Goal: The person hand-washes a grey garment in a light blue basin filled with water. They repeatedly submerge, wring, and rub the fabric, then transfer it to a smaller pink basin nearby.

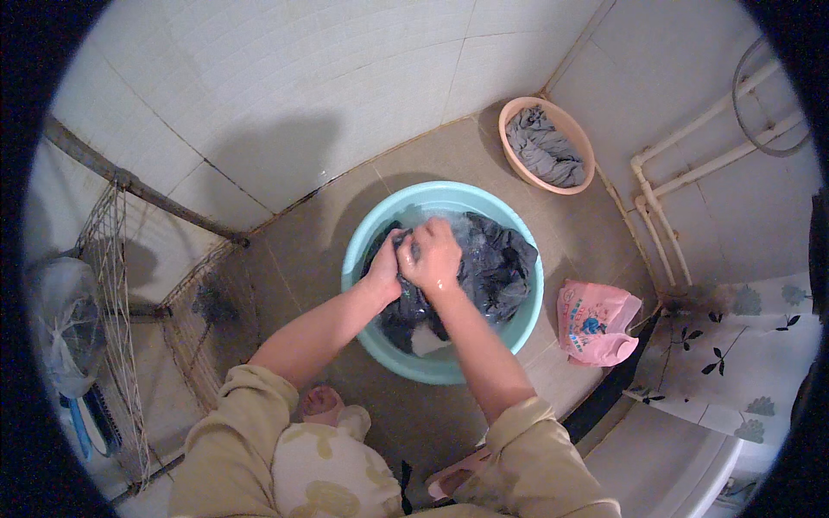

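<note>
A turquoise plastic basin (357, 324) stands on the floor before me, holding soapy water and a dark wet garment (499, 265). Over the basin, my left hand (386, 269) grips a bunched part of this cloth. My right hand (432, 254) presses against the left one, its fingers curled around the same bunch. Foam (447, 220) shows on the water just beyond the knuckles. A pale patch of cloth (429, 342) lies near the basin's front side, below my wrists. The fingertips are partly hidden by the cloth and by each other.
A peach-coloured basin (588, 146) with grey cloth (544, 146) stands in the far corner. To the right is a pink printed plastic bag (592, 324). Pipes (660, 226) run along the right wall. A wire rack (120, 324) stands at left, and my slippered foot (322, 405) is below.
</note>
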Demonstrator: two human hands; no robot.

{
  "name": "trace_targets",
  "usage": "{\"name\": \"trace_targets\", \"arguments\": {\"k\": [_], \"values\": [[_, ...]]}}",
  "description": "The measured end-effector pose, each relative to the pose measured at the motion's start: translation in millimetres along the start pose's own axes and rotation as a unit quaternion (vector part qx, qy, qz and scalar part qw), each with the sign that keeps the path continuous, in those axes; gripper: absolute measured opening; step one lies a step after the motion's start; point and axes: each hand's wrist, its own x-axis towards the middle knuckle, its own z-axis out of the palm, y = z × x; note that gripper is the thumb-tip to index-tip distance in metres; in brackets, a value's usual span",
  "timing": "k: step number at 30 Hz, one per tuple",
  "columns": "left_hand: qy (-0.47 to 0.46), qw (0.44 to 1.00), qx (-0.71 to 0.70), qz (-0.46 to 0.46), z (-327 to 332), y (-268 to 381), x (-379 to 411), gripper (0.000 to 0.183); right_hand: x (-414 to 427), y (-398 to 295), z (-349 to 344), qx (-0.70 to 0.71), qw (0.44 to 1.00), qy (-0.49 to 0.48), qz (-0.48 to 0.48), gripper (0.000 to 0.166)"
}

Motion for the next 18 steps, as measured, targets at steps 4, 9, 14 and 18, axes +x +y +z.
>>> {"name": "trace_targets", "arguments": {"k": [4,9,14,18], "values": [[0.068,0.997,-0.006,-0.037,24,10,-31,0.050,8,58,11,-0.210,0.965,-0.045,0.148,0.037],[0.051,0.997,0.039,0.034,9,11,-26,0.055,-17,46,15,-0.339,0.910,-0.221,0.089,0.054],[-0.002,1.000,0.010,0.004,-11,3,-1,0.057,3,64,38,-0.314,0.893,-0.283,0.157,0.047],[0.015,1.000,0.013,-0.002,26,10,-17,0.056,7,40,28,-0.104,0.958,-0.090,0.250,0.031]]}}
